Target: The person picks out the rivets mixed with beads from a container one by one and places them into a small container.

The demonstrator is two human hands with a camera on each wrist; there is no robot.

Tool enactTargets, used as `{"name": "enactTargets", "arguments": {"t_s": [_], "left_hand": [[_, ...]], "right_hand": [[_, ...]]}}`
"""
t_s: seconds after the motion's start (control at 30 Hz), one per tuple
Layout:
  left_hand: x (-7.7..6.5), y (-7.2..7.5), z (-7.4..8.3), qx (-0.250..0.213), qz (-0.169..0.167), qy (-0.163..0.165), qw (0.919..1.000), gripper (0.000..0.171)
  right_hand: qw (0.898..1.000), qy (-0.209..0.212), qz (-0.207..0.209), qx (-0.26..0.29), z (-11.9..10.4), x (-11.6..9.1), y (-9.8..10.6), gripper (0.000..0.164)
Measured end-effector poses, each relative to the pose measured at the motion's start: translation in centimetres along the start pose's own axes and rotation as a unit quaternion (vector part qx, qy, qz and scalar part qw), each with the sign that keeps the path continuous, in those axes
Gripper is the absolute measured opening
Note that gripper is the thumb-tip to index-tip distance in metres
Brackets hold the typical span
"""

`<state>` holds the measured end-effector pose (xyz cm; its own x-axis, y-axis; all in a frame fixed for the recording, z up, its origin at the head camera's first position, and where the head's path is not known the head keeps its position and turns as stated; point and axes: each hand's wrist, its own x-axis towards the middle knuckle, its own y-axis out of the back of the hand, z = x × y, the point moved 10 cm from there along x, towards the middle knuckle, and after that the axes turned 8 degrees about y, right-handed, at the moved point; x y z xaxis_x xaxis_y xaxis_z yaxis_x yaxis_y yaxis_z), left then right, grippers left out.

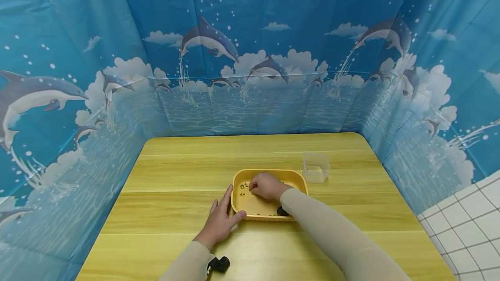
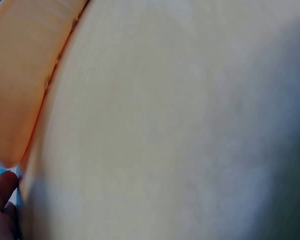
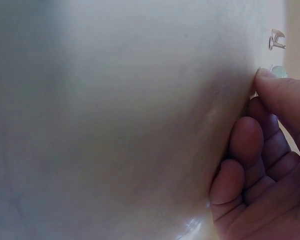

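Behind the bare left hand (image 1: 218, 222), a long, pale beige fabric sleeve (image 1: 189, 263) is covering the forearm and ending at the wrist. A compact, rounded black device (image 1: 222, 264) is protruding from that sleeve's end, on the side nearer the bare right hand (image 1: 267, 185). Behind the right hand's grip, a matching pale beige fabric sleeve (image 1: 332, 230) is running up the arm, showing slight creasing farther back. A second rounded black device (image 1: 282, 211) is showing beside its end, close behind the grip.

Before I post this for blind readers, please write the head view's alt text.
A person's right hand reaches into a yellow tray holding small pieces, the left hand against its end. A clear container stands nearby on the table.
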<state>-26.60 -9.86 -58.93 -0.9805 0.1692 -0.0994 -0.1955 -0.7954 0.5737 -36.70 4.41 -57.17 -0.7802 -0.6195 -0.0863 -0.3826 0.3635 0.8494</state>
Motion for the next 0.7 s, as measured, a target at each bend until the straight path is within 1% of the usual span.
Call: {"name": "enactTargets", "arguments": {"t_s": [0.27,0.43,0.7], "left_hand": [[-0.06,0.02,0.12,-0.004,-0.001,0.0,1.0,0.093],[-0.12,0.03,0.15,-0.002,-0.002,0.004,1.0,0.094],[-0.19,0.02,0.1,-0.003,-0.002,0.006,1.0,0.094]], "right_hand": [[1.0,0.014,0.008,0.0,-0.24,-0.1,0.13,0.008],[1.0,0.015,0.006,0.015,-0.23,-0.15,0.12,0.008],[1.0,0.021,0.003,0.011,0.01,-0.06,-0.09,0.011]]}}
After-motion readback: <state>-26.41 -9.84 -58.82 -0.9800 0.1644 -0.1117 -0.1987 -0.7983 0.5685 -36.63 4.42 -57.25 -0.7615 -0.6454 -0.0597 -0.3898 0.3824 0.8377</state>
